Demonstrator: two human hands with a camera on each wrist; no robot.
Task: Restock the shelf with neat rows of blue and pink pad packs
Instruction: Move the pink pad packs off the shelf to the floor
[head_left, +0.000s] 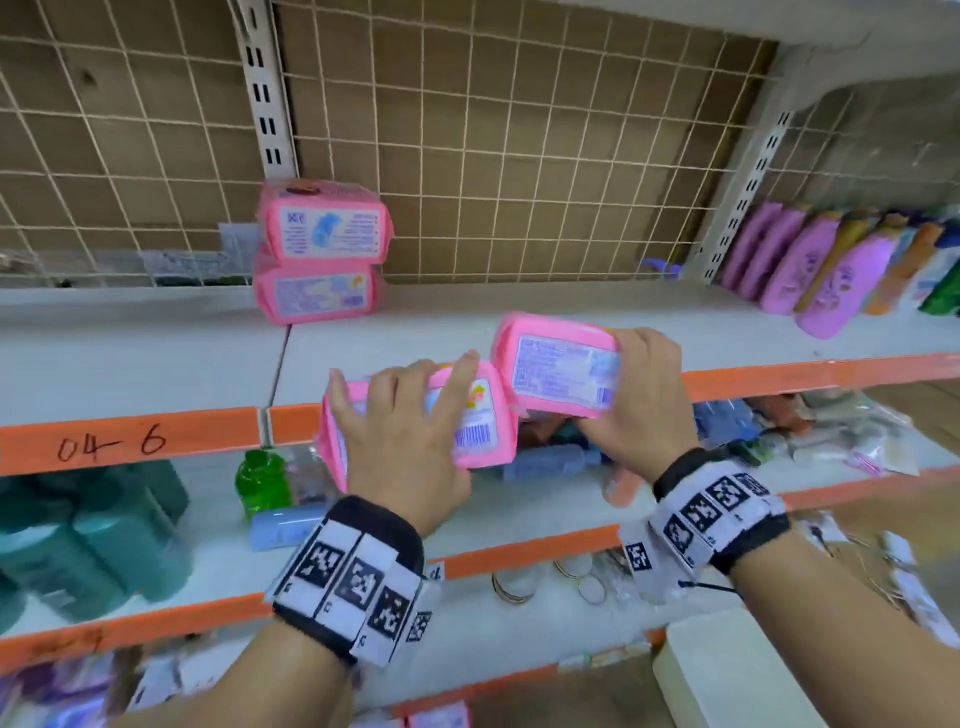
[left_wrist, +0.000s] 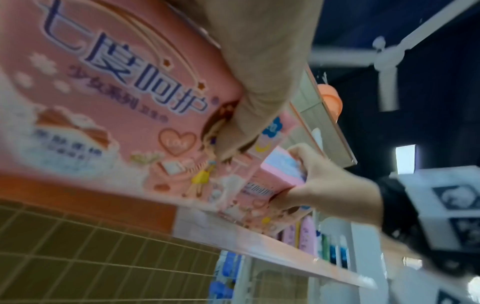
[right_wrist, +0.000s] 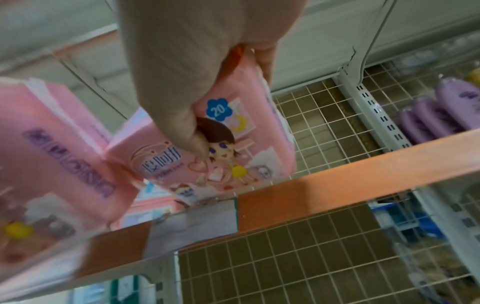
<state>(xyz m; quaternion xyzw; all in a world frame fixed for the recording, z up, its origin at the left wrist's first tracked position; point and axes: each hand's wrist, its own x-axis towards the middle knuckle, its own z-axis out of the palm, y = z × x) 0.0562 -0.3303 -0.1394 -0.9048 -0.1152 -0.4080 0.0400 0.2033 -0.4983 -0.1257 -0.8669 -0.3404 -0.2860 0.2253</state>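
Each hand holds one pink pad pack in front of the white shelf. My left hand grips a pink pack from above, fingers spread over it and thumb under it; its printed face fills the left wrist view. My right hand grips a second pink pack by its right end, level with the shelf's orange front edge; that pack shows its cartoon face in the right wrist view. Two more pink packs stand stacked at the back left of the shelf. No blue packs are visible.
Purple, orange and green packs lean in a row at the shelf's right end. A wire mesh back panel closes the shelf. Lower shelves hold green bottles, a bright green bottle and mixed packets.
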